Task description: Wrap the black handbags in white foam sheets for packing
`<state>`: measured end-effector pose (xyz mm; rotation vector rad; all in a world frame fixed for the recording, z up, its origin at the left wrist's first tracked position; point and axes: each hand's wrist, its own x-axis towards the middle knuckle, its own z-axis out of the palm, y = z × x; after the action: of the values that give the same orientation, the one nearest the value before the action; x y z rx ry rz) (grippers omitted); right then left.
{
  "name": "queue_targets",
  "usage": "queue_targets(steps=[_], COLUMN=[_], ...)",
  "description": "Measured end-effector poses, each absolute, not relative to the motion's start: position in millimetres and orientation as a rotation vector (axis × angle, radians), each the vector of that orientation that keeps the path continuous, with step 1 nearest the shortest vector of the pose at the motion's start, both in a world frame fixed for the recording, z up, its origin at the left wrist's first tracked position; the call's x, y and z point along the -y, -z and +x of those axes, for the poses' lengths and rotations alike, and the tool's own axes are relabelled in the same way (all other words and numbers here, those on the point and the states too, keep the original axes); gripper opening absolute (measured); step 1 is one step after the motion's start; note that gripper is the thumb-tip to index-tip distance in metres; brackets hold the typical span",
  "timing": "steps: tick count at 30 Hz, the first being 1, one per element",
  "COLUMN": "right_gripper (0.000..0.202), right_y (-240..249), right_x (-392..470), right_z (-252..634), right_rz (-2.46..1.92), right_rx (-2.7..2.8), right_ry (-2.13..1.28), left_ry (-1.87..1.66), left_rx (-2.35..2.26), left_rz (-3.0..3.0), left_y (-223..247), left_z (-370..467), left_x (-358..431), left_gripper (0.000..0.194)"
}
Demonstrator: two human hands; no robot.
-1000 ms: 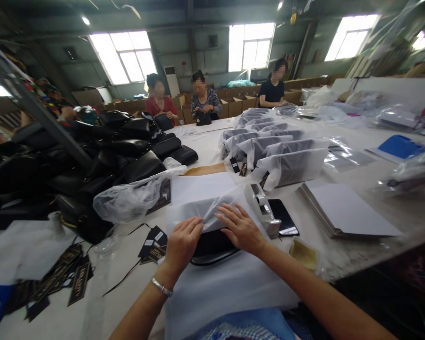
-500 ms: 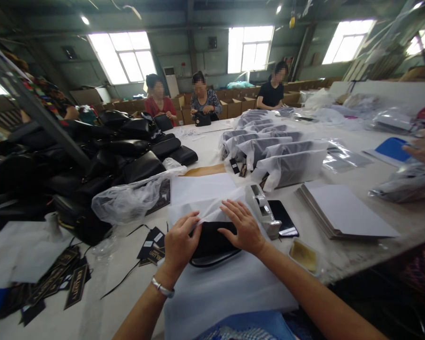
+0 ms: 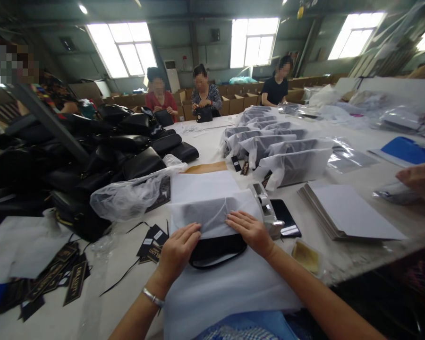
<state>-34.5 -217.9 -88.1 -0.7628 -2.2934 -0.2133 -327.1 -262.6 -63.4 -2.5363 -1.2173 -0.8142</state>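
Black bag (image 3: 217, 246) juts past wrapping's (image 3: 207, 215) edge toward bare sheet (image 3: 230, 293).

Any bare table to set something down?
Yes: table between black bags and white-wrapped bundles; also between the clear plastic strip and left forearm. Crowded: beside the right hand, with tape dispenser and phone; far left, under black bags and hang tags.

Across the worktop (image 3: 208, 150), a person in red (image 3: 153, 100), another in a patterned top (image 3: 213, 96) and a third in black (image 3: 274, 89) are in front of brown cartons (image 3: 234, 105). A white cabinet (image 3: 172, 76) stands between two windows (image 3: 132, 52). A metal post (image 3: 53, 123) slants at left. A phone (image 3: 285, 216) lies left of a card stack (image 3: 354, 208).
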Motion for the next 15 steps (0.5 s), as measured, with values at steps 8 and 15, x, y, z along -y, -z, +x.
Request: queue_targets(steps=[8, 15], right_gripper=[0.041, 0.041], right_y=[85.7, 73.1], right_x=[221.7, 231.2], right_z=[-23.1, -30.5], right_rz=[-0.728, -0.752], right_rx=[2.328, 2.278], right_ry=[0.195, 0.186], left_ry=[0.755, 0.802], left_rx=[1.082, 1.153], left_rz=[-2.527, -2.54], left_y=[63.2, 65.9], left_z=[-328.5, -326.0], left_x=[263.7, 259.5], left_gripper=[0.018, 0.019])
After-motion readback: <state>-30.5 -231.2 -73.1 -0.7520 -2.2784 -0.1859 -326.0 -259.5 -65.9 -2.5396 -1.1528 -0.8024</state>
